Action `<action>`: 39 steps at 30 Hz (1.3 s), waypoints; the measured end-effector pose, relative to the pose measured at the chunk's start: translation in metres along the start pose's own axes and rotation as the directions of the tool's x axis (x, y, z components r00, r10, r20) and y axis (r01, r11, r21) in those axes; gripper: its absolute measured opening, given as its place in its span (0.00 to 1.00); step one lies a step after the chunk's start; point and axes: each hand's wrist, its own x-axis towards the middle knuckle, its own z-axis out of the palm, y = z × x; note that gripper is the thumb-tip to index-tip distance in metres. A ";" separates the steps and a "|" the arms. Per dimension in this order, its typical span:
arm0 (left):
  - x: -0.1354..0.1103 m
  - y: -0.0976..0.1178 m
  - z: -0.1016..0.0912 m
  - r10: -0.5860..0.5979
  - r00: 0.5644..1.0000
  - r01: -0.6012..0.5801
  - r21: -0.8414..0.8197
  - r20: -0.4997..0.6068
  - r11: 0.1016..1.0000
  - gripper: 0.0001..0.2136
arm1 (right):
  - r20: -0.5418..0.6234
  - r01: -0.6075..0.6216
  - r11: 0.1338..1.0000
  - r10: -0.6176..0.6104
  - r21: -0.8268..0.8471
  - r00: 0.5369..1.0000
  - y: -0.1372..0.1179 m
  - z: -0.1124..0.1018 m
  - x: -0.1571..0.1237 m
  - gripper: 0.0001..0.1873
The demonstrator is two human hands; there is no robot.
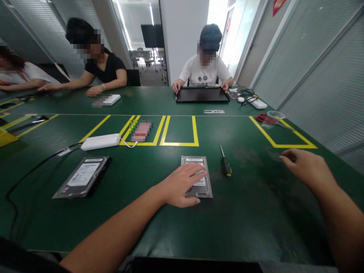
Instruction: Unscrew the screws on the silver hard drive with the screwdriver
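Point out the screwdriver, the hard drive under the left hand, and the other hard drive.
Screwdriver point(226, 167): head view, on the handle.
Partly covered hard drive point(201, 182): head view, on its label's uncovered part.
Other hard drive point(85, 173): head view, on its white label.

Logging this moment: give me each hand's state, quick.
Left hand: open, laid over the hard drive.
Right hand: half-curled; cannot tell whether it holds anything.

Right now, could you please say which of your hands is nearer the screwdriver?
Left: the left hand lies on the hard drive, left of the screwdriver; the right hand is farther, to its right.
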 end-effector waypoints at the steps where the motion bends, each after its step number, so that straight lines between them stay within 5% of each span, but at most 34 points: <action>1: 0.000 0.000 0.000 0.000 1.000 0.000 -0.002 0.000 1.000 0.41 | 0.017 -0.064 0.998 0.064 -0.004 0.998 0.013 0.003 0.006 0.15; 5: 0.001 0.000 0.000 0.001 1.000 -0.001 -0.018 -0.006 1.000 0.41 | 0.075 -0.213 0.977 0.214 -0.019 0.974 0.055 0.014 0.021 0.15; 10: 0.002 0.001 -0.003 -0.002 1.000 0.002 -0.029 -0.003 1.000 0.40 | 0.117 -0.260 0.966 0.259 0.000 0.959 0.075 0.022 0.026 0.14; 39: 0.002 -0.001 -0.003 -0.007 1.000 0.007 -0.044 0.013 0.999 0.41 | 0.080 -0.199 0.980 0.199 -0.009 0.977 0.074 0.035 0.036 0.16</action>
